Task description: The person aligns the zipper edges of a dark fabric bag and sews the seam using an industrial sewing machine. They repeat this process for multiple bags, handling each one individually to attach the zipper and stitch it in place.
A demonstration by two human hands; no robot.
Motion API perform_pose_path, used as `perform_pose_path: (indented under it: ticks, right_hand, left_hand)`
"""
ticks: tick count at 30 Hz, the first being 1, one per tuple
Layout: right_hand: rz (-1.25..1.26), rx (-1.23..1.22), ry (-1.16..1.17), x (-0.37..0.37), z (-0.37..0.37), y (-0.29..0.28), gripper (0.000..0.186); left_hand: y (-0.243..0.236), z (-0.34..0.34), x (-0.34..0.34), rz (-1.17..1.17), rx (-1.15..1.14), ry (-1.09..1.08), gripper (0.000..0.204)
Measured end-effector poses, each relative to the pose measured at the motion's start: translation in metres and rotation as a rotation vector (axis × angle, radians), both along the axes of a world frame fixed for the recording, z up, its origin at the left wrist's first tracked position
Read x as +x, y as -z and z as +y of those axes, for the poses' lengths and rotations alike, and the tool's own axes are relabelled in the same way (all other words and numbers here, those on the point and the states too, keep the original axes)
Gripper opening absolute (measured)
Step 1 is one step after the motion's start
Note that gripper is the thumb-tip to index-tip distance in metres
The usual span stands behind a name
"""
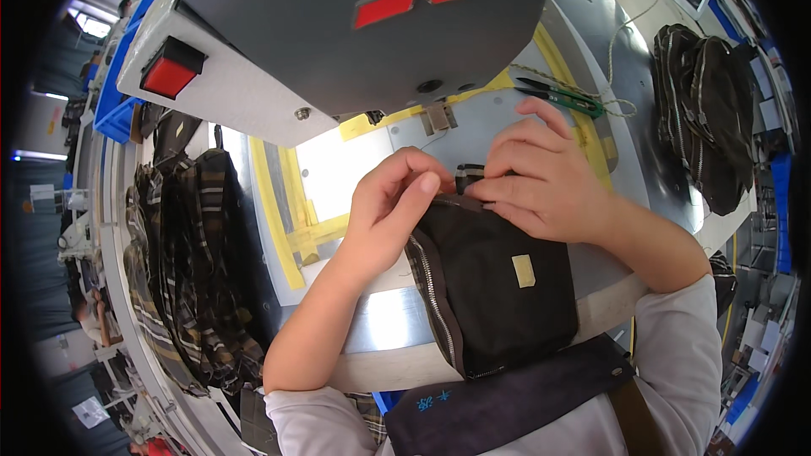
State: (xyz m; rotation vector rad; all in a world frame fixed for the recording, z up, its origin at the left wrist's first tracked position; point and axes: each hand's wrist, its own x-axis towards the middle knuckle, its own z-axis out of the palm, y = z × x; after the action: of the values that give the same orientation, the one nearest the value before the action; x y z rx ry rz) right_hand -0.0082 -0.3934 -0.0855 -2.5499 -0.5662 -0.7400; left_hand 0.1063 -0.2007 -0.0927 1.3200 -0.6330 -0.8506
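A dark brown-black fabric pouch piece lies in front of me, its silver zipper curving down the left side and a small pale label on its face. My left hand is closed on the pouch's top left corner, thumb on top. At the top edge my right hand pinches close to a short striped fabric tab, which stands up between the two hands. The exact grip of the right fingertips is partly hidden. Just beyond the hands is the presser foot area of a sewing machine.
Plaid fabric pieces hang in a pile at the left. Dark zippered pieces are stacked at the right. Green-handled thread snips lie beside a cord behind my right hand. Yellow tape borders the machine's plate. A red switch sits at the upper left.
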Motion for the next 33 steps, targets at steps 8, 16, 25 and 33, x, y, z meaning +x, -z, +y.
perform_pose_path:
  ticks: [8,16,25,33]
  right_hand:
    - [-0.054,-0.031,0.033,0.001,0.0,0.001,0.022]
    - [-0.148,0.016,0.118,0.004,0.005,0.008,0.012]
    - [0.164,0.431,0.168,0.008,0.006,-0.013,0.016]
    - [0.367,0.261,0.087,0.013,0.006,0.001,0.006]
  left_hand:
    - [0.01,0.001,-0.005,-0.509,0.089,-0.088,0.014]
    - [0.009,-0.009,-0.019,-0.962,0.006,-0.2,0.031]
    - [0.015,-0.005,-0.014,-1.3,-0.048,-0.16,0.025]
    - [0.013,-0.008,-0.023,-1.433,-0.032,-0.012,0.02]
